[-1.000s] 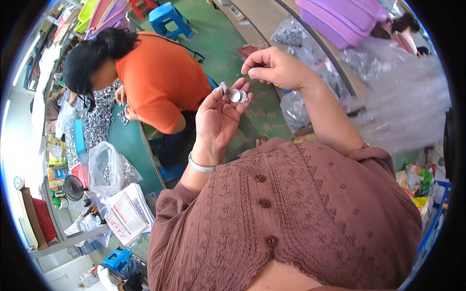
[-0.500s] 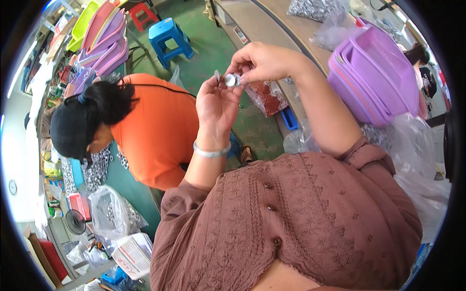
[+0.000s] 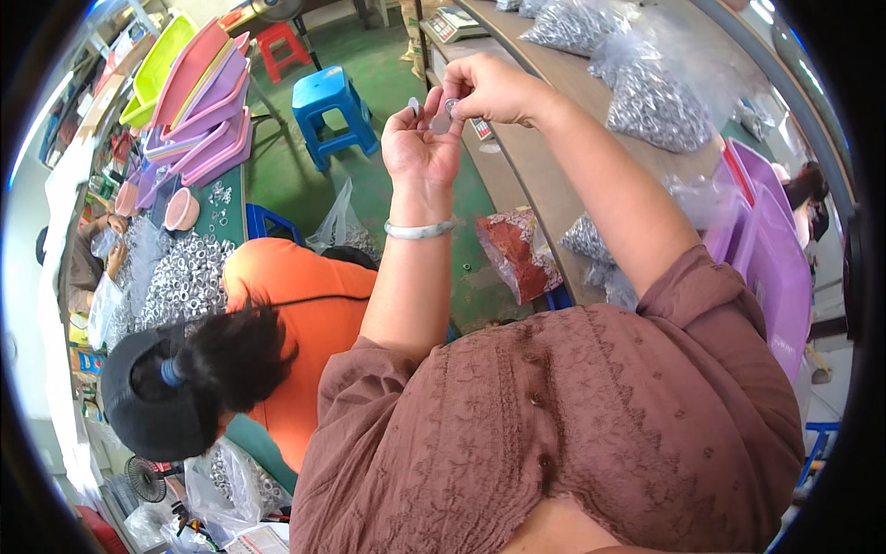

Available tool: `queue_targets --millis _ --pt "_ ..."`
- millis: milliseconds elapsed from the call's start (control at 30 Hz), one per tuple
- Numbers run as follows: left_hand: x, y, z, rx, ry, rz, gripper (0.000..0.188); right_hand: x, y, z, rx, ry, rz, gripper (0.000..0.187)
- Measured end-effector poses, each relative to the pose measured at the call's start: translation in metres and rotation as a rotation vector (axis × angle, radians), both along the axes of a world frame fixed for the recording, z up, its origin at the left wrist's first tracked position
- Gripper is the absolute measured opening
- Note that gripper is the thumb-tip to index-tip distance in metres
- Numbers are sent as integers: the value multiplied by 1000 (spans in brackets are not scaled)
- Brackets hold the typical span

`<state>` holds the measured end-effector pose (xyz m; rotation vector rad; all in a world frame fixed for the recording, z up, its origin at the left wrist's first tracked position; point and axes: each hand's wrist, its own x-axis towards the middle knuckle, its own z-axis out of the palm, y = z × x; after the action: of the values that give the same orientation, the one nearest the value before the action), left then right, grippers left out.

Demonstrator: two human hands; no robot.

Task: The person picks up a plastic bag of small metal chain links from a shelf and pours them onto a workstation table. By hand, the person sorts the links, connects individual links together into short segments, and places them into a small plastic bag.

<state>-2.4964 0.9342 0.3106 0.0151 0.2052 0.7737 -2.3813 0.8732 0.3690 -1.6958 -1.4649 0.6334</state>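
My left hand (image 3: 421, 155) is raised palm up, with a bracelet on its wrist. Between its curled fingertips sits a small grey metal piece (image 3: 413, 104), too small to name exactly. My right hand (image 3: 498, 90) comes in beside it, thumb and forefinger pinching a small round metal ring (image 3: 451, 106) just over the left fingers. Another greyish piece (image 3: 441, 122) shows between the two hands, partly hidden by fingers.
A person in orange (image 3: 305, 342) bends over the green table at left, by a heap of metal rings (image 3: 189, 282). Clear bags of metal parts (image 3: 660, 106) lie on the bench at right. A blue stool (image 3: 332, 111) and a red-patterned bag (image 3: 519, 254) are ahead; purple bins (image 3: 771, 249) stand at right.
The view has shifted, bringing more of the right bench's bags into sight. My hands sit higher in the picture, and my right fingers now show a ring pinched at their tips.
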Motion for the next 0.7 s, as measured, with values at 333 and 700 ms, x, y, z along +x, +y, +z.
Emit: queue_targets --millis 333,700 --pt "61 102 -14 245 233 19 19 84 119 -12 255 42 286 9" --pt "142 182 -3 328 214 -2 30 185 200 -16 370 -34 435 30"
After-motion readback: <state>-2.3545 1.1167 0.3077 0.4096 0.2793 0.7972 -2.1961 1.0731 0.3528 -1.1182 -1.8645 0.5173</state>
